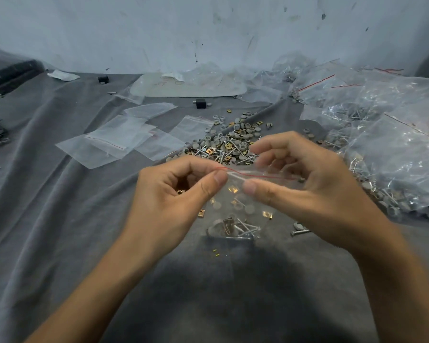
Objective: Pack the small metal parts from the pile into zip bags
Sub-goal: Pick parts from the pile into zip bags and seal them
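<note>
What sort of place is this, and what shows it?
Likely a makeshift hand-packing workspace: a pile of small metal parts on a grey cloth, empty zip bags beside it, and filled bags heaped on the right.

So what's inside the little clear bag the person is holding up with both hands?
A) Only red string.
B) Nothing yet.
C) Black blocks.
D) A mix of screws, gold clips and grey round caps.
D: through the clear zip bag, pinched at its red-lined top by the left hand and the right hand, screws, gold clips and grey caps show in its lower part.
</note>
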Available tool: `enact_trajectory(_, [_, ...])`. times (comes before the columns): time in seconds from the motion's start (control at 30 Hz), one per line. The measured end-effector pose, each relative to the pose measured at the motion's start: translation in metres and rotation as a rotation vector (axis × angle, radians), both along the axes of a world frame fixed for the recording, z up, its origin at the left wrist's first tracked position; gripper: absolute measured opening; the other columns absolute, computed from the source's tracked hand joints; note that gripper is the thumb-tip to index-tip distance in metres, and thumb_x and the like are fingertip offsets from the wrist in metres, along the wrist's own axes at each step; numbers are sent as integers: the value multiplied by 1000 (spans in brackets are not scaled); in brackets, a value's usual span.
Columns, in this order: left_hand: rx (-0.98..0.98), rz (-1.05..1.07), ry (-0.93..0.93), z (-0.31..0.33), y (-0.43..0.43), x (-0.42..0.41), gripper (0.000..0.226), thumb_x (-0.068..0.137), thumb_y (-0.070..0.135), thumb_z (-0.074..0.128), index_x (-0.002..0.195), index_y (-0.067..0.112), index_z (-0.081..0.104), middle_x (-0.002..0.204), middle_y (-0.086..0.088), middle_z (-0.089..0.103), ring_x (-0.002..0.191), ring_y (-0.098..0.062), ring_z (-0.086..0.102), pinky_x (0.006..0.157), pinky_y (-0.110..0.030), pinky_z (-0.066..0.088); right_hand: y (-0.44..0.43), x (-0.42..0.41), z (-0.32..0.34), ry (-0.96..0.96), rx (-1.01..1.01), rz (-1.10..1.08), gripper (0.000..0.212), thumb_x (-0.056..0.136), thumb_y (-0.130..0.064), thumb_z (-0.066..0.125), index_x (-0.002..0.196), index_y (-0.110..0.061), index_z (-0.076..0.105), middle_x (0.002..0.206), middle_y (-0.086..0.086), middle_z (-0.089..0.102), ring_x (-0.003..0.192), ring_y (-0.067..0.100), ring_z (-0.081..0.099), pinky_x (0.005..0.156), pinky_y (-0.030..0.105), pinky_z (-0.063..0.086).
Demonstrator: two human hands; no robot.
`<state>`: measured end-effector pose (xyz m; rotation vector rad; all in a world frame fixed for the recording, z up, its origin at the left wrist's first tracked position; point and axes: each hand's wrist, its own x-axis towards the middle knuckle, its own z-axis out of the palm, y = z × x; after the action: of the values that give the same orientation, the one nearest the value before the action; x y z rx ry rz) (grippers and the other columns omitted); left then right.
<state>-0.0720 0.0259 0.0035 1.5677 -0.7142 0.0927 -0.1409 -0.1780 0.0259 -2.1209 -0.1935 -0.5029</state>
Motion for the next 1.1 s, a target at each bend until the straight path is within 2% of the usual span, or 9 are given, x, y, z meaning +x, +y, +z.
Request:
enact_trajectory(0.03, [6, -7, -13, -1, -1, -2, 6, 85, 24, 74, 89, 22, 79, 78, -15, 71, 66, -36, 59, 59, -43, 46, 2, -1, 1, -12, -76, -15, 37, 78, -50, 79, 110, -34, 69, 97, -14, 69, 94, 9, 65, 78, 14, 46])
enact_trajectory(0.13, [43, -19, -64, -1, -2, -6, 7, 86, 24, 73, 90, 26, 79, 76, -5, 71, 63, -24, 57, 57, -29, 45, 10, -1, 4, -91, -192, -6, 14, 85, -36, 78, 95, -28, 73, 90, -15, 68, 89, 9, 66, 75, 20, 47])
enact_trajectory(0.2, [54, -17, -73, -1, -2, -7, 7, 86, 24, 73, 91, 26, 78, 77, -3, 73, 66, -28, 60, 58, -32, 46, 15, -1, 4, -141, -231, -18, 7, 85, -29, 77, 87, -23, 73, 83, -14, 66, 83, 11, 65, 73, 27, 49])
enact_trajectory(0.37, [56, -38, -82, 0, -3, -8, 7, 86, 25, 73, 91, 26, 78, 80, -5, 74, 70, -35, 61, 62, -44, 49, 23, -2, 6, -163, -275, -38, 6, 82, -25, 72, 81, -19, 71, 80, -10, 64, 77, 11, 61, 69, 29, 48])
enact_trajectory(0.53, [82, -35, -128, 2, -3, -8, 7, 86, 28, 72, 92, 29, 77, 78, 4, 73, 66, -30, 57, 61, -34, 47, 24, -3, 9, -155, -205, -24, 6, 79, -22, 73, 76, -18, 69, 76, -9, 64, 75, 14, 61, 67, 21, 43])
enact_trajectory(0.6, [93, -29, -156, 2, -2, -8, 7, 87, 27, 73, 93, 30, 76, 81, 7, 74, 66, -28, 58, 61, -35, 48, 23, -4, 10, -151, -190, -10, 8, 79, -22, 73, 75, -18, 68, 74, -10, 63, 73, 14, 60, 66, 16, 40])
enact_trajectory(0.7, [87, -25, -150, 1, 0, -6, 5, 88, 28, 74, 92, 29, 77, 81, 4, 73, 67, -28, 58, 59, -34, 47, 19, -4, 10, -140, -180, -4, 8, 79, -20, 73, 74, -18, 66, 71, -11, 61, 69, 13, 58, 64, 15, 38])
enact_trajectory(0.87, [19, -32, -115, 5, 6, -2, 7, 87, 30, 74, 92, 26, 77, 72, -6, 66, 59, -18, 52, 55, -19, 41, 4, -7, 12, -116, -154, -67, 11, 76, -19, 71, 69, -24, 64, 66, -9, 62, 63, 13, 59, 58, 15, 42])
enact_trajectory(1.1, [36, 20, -105, 5, 10, 3, 10, 86, 35, 73, 91, 28, 78, 75, -13, 67, 69, -39, 56, 60, -37, 47, -9, -5, 8, -5, -284, -146, 13, 77, -34, 70, 67, -28, 62, 72, -20, 64, 62, 5, 59, 56, 13, 40])
